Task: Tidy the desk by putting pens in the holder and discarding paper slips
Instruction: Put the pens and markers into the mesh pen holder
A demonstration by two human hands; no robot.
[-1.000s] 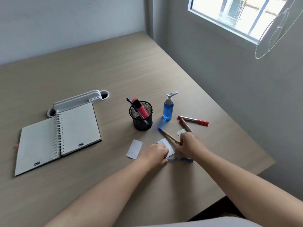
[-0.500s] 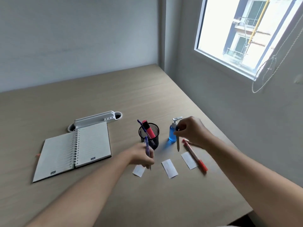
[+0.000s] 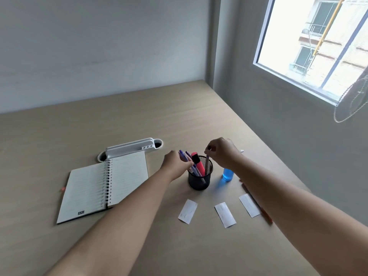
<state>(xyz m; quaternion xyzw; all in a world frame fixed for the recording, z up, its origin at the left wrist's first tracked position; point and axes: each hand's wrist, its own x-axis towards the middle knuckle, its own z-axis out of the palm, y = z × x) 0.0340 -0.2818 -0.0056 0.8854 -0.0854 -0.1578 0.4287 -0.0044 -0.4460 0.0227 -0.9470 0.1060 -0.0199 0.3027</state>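
A black mesh pen holder point(image 3: 199, 182) stands mid-desk with a pink highlighter point(image 3: 198, 163) in it. My left hand point(image 3: 176, 164) is at its left rim, shut on a blue pen point(image 3: 186, 158) whose lower end is inside the holder. My right hand point(image 3: 223, 152) is over the right rim, pinching a brown pen point(image 3: 206, 168) that stands nearly upright in the holder. Three white paper slips lie in front: a left slip point(image 3: 188, 211), a middle slip point(image 3: 225, 214) and a right slip point(image 3: 249, 205). A red pen point(image 3: 265, 215) lies partly hidden under my right forearm.
An open spiral notebook point(image 3: 103, 186) lies to the left, with a white cable tray point(image 3: 129, 149) behind it. A blue sanitizer bottle point(image 3: 228, 174) stands right of the holder, mostly hidden by my right wrist. The desk's right edge runs along the wall below a window.
Both hands rose from the desk with a pen each and moved to the holder; the pens now stand inside it. The camera tilted up.
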